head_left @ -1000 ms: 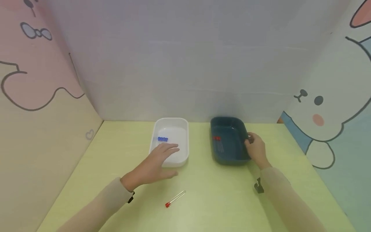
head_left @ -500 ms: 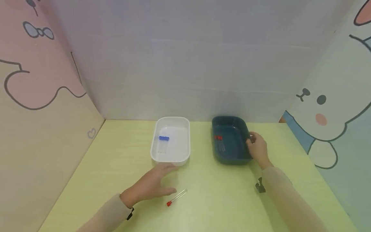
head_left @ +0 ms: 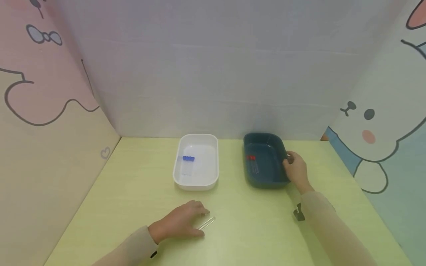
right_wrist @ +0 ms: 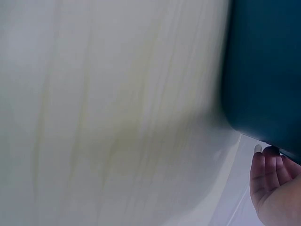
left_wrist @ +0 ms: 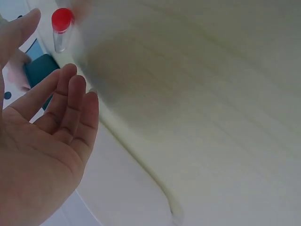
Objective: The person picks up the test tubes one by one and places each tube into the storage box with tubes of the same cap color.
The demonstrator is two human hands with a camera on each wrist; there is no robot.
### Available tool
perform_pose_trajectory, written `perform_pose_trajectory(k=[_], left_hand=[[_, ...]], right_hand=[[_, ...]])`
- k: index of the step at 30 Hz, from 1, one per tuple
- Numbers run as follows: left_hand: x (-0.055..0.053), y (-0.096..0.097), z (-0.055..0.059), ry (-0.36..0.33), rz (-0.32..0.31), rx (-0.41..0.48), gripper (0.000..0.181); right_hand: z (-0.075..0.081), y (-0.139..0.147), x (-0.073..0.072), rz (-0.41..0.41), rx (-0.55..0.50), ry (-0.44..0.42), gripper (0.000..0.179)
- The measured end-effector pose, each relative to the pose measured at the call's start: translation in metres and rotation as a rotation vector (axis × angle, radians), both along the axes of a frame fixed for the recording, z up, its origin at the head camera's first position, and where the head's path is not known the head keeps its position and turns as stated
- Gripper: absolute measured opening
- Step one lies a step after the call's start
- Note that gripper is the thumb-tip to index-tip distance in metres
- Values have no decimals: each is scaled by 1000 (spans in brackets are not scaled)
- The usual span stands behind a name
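Observation:
My left hand [head_left: 181, 221] is low over the front of the table, thumb and fingers spread on either side of a clear test tube [head_left: 208, 222]. Its red cap is hidden by that hand in the head view but shows in the left wrist view, where the capped tube [left_wrist: 61, 29] sits beyond the fingertips. My right hand [head_left: 296, 171] grips the right rim of a dark teal tray [head_left: 271, 183], fingers curled against its outer side. In that tray lie a few tubes with red caps [head_left: 251, 157]. Blue-capped tubes [head_left: 188, 158] lie side by side in the white tray.
The white tray [head_left: 195, 187] stands left of the teal one, both near the back wall [head_left: 213, 81]. Printed side panels [head_left: 376, 155] flank the pale yellow-green table [head_left: 133, 177].
My left hand has come back from over the white tray, down to the test tube, now covering its red cap in the head view. The right hand has stayed on the teal tray.

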State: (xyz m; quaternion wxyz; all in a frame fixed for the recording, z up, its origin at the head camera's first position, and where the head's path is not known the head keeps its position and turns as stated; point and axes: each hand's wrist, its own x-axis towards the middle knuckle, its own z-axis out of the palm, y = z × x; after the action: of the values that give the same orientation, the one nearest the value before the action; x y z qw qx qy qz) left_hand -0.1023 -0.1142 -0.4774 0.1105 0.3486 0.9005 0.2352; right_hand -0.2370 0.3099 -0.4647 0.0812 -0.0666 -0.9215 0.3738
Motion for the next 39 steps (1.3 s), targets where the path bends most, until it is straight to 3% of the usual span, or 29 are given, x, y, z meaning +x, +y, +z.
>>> perform_pose_trajectory(k=[9,15,23,29,34,36,39], left_hand=[[-4,9,-2,-42,-31,-11,30],[-9,15,-3,-28,-54,0,20],[-22,31,-4,172,-179,33,24],[-37,50,-1,241,-273,-7,20],[-48,70,-3,371,-363,-55,15],[-50,77,-1,389,-384,-67,15],[-53,85,3,363,-395,-77,15]], right_hand=[[2,0,3,-1,-1,-4,46],[-2,0,3,-10,8,-2,46],[-4,1,1,6,9,0,47],[-3,3,-3,-2,19,11,46],[1,2,-2,-2,11,20,45],[2,1,-1,0,11,18,45],[3,0,1,1,12,7,45]])
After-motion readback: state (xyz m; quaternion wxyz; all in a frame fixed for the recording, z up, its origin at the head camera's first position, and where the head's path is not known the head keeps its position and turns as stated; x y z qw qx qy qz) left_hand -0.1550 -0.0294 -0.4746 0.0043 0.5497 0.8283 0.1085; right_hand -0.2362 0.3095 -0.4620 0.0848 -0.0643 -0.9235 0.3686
